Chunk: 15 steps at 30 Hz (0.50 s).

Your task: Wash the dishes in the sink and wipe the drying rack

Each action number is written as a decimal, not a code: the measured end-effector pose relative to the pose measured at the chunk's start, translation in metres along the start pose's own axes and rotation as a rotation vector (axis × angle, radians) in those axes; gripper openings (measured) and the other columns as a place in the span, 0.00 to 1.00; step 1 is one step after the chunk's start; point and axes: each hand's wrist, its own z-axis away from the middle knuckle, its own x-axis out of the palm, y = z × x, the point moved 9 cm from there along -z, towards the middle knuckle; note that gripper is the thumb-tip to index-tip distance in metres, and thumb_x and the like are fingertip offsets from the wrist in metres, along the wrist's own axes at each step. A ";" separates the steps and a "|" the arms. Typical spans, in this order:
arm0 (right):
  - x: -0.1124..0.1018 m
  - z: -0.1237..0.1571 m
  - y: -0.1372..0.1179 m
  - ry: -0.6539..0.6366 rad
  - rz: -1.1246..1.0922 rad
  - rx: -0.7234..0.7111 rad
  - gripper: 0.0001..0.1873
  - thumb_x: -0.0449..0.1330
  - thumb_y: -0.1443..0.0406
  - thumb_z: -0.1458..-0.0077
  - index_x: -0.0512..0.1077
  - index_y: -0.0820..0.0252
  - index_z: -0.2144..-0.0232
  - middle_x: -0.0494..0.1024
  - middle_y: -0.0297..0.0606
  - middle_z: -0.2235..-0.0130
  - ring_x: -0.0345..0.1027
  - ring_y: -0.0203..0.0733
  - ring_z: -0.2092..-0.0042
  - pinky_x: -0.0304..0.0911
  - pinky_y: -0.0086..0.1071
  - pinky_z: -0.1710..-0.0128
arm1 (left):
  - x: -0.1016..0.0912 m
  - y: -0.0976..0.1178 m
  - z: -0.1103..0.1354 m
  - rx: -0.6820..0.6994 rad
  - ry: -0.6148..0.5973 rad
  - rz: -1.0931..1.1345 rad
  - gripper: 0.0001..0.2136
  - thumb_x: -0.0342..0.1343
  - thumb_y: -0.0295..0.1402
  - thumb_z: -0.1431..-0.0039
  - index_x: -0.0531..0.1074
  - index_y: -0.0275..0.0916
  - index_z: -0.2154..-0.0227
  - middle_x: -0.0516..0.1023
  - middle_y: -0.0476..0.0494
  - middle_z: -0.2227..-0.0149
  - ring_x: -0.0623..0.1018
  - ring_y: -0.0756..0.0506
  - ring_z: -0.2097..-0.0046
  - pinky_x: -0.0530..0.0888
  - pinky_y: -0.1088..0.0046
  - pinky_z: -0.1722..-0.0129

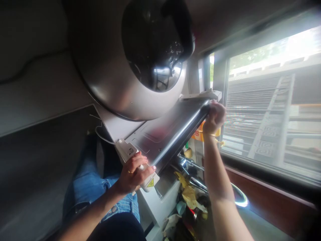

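A flat metal panel (160, 134) with a dark rounded front edge lies tilted under a large shiny steel drum (125, 77) with a black round opening. My left hand (132, 174) is closed around a white block with a yellow warning sticker (147, 180) at the panel's near corner. My right hand (214, 115) is wrapped round the panel's far corner, beside a white bracket (200, 95). A white cable (101, 134) runs from the white block along the panel's left side.
A window (271, 100) fills the right side, with a brown sill (263, 197) below it. Under the panel are steel pipes (190, 170), yellow and pale rags and bottles (188, 201). My jeans-clad leg (87, 184) is at lower left against a dark floor.
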 end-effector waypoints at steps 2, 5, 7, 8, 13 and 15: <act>-0.007 0.031 -0.043 0.001 -0.034 -0.014 0.15 0.50 0.60 0.34 0.75 0.44 0.53 0.79 0.37 0.52 0.71 0.55 0.47 0.64 0.58 0.45 | 0.000 0.000 0.001 0.013 -0.003 -0.016 0.12 0.58 0.26 0.39 0.74 0.46 0.54 0.74 0.48 0.59 0.78 0.49 0.55 0.76 0.62 0.45; -0.022 0.083 -0.107 -0.086 -0.102 -0.043 0.14 0.52 0.61 0.36 0.76 0.44 0.54 0.81 0.37 0.57 0.72 0.55 0.49 0.66 0.56 0.48 | 0.004 -0.007 0.005 -0.059 -0.039 -0.034 0.12 0.58 0.27 0.38 0.73 0.48 0.53 0.74 0.50 0.59 0.78 0.49 0.56 0.77 0.60 0.45; -0.028 0.113 -0.145 -0.221 -0.153 -0.125 0.15 0.53 0.63 0.38 0.75 0.43 0.52 0.82 0.36 0.58 0.73 0.53 0.52 0.68 0.54 0.53 | 0.006 -0.008 0.008 -0.076 -0.054 -0.039 0.12 0.58 0.28 0.38 0.73 0.48 0.53 0.74 0.50 0.59 0.78 0.49 0.56 0.77 0.59 0.46; -0.031 0.126 -0.162 -0.288 -0.191 -0.185 0.16 0.53 0.64 0.38 0.74 0.43 0.52 0.82 0.36 0.59 0.74 0.52 0.53 0.69 0.52 0.55 | 0.006 -0.007 0.008 -0.064 -0.048 -0.039 0.12 0.58 0.27 0.38 0.73 0.48 0.53 0.74 0.49 0.59 0.78 0.48 0.55 0.77 0.59 0.46; -0.043 0.163 -0.215 -0.319 -0.335 -0.451 0.14 0.55 0.68 0.42 0.77 0.44 0.60 0.84 0.30 0.67 0.75 0.47 0.60 0.72 0.42 0.64 | -0.001 0.003 0.000 0.053 0.011 -0.047 0.12 0.57 0.24 0.39 0.72 0.42 0.54 0.72 0.46 0.57 0.77 0.47 0.52 0.76 0.59 0.45; -0.043 0.167 -0.219 -0.267 -0.355 -0.538 0.13 0.58 0.70 0.44 0.77 0.43 0.67 0.84 0.26 0.68 0.74 0.44 0.64 0.72 0.38 0.68 | -0.001 0.003 -0.002 0.067 0.001 -0.055 0.11 0.56 0.25 0.38 0.71 0.41 0.54 0.71 0.45 0.57 0.76 0.47 0.52 0.76 0.58 0.45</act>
